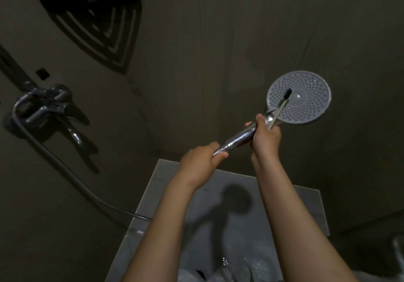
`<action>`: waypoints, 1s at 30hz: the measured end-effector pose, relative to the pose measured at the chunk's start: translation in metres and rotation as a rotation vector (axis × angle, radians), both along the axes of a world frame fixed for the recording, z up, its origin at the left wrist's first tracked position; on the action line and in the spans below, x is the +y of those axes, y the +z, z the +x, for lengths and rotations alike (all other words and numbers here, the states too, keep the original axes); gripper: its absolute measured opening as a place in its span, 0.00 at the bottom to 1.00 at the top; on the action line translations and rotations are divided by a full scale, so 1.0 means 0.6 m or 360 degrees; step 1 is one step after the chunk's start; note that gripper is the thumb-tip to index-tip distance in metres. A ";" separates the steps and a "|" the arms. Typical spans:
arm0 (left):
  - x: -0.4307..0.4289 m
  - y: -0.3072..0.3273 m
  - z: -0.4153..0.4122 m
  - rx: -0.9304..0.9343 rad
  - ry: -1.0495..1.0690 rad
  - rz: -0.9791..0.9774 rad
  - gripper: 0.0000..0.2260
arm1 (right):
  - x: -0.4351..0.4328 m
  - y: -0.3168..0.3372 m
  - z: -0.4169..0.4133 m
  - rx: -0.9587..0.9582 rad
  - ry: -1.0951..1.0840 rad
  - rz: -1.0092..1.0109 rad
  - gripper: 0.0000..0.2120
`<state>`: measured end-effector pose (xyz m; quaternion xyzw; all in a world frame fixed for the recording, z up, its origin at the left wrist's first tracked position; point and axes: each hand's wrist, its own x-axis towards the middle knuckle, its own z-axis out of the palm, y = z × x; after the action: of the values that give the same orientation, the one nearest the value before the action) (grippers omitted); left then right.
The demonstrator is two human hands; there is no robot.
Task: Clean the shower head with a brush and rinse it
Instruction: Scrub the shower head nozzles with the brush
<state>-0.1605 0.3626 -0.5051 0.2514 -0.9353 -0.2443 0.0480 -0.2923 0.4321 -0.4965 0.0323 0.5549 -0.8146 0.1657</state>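
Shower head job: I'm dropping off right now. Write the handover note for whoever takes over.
Left hand: grips the lower end of the chrome handle of the round, grey-faced shower head.
Right hand: holds the pale-handled, dark-bristled brush, close against the handle near the head.
Bristles lie on the nozzle face, left of its centre.
Done: head in hand, brush applied.
Left: finish scrubbing, then rinse; no water shows at the nozzles; chrome mixer tap on the left wall.
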 end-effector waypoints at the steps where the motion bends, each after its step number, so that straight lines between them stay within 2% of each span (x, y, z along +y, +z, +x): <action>1: -0.007 -0.001 0.001 0.0079 -0.0015 0.0331 0.10 | 0.002 -0.001 0.000 0.0016 0.0053 0.0012 0.02; 3: -0.017 0.001 0.006 0.0215 -0.0080 0.1043 0.09 | 0.005 0.001 0.000 0.0094 0.0178 0.0001 0.03; 5: -0.021 0.002 0.013 0.0299 -0.0137 0.1516 0.10 | 0.007 0.009 0.003 0.0173 0.0292 -0.0050 0.05; 8: -0.019 -0.002 0.022 0.0373 -0.0205 0.1905 0.12 | 0.009 0.028 0.012 0.0235 0.0443 -0.0106 0.06; 11: -0.020 -0.006 0.024 0.0364 -0.0298 0.2062 0.13 | 0.011 0.037 0.018 0.0272 0.0549 -0.0107 0.06; 13: -0.015 -0.008 0.021 0.0384 -0.0261 0.1968 0.12 | 0.009 0.037 0.019 0.0293 0.0562 -0.0089 0.05; 18: 0.005 -0.012 0.004 0.0420 -0.0044 0.1501 0.10 | 0.002 0.032 0.009 0.0293 0.0487 -0.0012 0.07; 22: 0.011 -0.011 -0.005 0.0204 0.0041 0.0514 0.11 | -0.007 0.023 0.001 0.0283 0.0300 0.0128 0.05; 24: 0.019 -0.010 -0.009 0.0118 0.0063 0.0190 0.13 | -0.011 0.018 0.000 0.0304 0.0208 0.0214 0.06; 26: 0.024 -0.011 -0.010 0.0074 0.0078 0.0067 0.14 | -0.013 0.013 -0.001 0.0326 0.0157 0.0271 0.06; 30: 0.023 -0.013 -0.006 0.0054 0.0109 0.0028 0.13 | -0.020 0.010 -0.001 0.0314 0.0154 0.0320 0.05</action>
<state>-0.1639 0.3766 -0.5128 0.2795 -0.9230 -0.2551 0.0700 -0.2930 0.4203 -0.4908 -0.0584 0.6481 -0.7452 0.1454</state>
